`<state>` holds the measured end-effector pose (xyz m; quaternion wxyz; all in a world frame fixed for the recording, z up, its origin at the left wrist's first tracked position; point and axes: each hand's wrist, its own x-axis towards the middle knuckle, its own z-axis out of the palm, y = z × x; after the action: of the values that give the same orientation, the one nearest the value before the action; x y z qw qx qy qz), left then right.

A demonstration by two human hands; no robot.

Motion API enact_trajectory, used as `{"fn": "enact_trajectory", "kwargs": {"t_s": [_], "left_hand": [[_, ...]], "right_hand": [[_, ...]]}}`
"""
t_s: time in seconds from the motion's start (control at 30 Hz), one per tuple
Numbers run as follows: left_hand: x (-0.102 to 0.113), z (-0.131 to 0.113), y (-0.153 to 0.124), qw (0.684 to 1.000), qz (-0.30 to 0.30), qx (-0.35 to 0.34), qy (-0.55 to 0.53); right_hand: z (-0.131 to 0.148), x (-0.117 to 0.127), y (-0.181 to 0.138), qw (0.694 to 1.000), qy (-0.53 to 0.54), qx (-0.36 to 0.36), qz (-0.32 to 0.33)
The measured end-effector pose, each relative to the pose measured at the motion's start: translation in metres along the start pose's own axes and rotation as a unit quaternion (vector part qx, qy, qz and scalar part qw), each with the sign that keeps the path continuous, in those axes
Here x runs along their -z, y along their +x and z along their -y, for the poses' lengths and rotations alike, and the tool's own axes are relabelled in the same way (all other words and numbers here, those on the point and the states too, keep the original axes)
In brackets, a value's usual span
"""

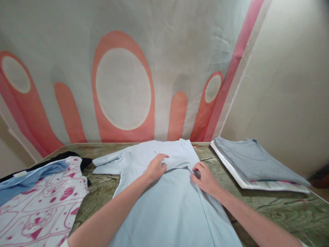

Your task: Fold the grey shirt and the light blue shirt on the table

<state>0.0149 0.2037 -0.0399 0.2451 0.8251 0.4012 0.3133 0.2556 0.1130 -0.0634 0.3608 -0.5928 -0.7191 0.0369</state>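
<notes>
A pale blue t-shirt [169, 206] lies spread on the table in front of me, its right side folded inward. My left hand [156, 167] rests on the shirt's upper middle, fingers stretched out and pressing the cloth flat. My right hand [205, 177] sits just to the right, its fingers curled and pinching the folded edge of the shirt. The shirt's left sleeve [109, 164] still sticks out to the left.
At the left lies a white garment with pink print [48, 209], with blue cloth [28, 178] and black cloth [64, 156] on it. At the right stands a stack of folded clothes topped by a grey shirt [254, 159]. The table [282, 209] has a green marbled top; a patterned wall rises behind.
</notes>
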Motion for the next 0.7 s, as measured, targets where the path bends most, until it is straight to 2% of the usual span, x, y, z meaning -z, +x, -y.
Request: {"fn": "enact_trajectory", "kwargs": {"t_s": [0.13, 0.3, 0.5, 0.7], "left_hand": [[0.011, -0.012, -0.004, 0.993, 0.027, -0.057, 0.095], [0.016, -0.016, -0.004, 0.97, 0.078, -0.187, 0.137], [0.015, -0.013, -0.003, 0.955, 0.093, -0.197, 0.203], [0.01, -0.009, -0.005, 0.962, 0.103, -0.182, 0.176]], "right_hand": [[-0.003, -0.001, 0.001, 1.0, -0.012, -0.008, -0.002], [-0.007, 0.001, 0.004, 1.0, 0.02, -0.02, 0.001], [-0.009, 0.006, 0.006, 0.998, 0.044, -0.049, 0.011], [0.001, 0.005, 0.003, 1.0, 0.0, -0.022, 0.001]]}}
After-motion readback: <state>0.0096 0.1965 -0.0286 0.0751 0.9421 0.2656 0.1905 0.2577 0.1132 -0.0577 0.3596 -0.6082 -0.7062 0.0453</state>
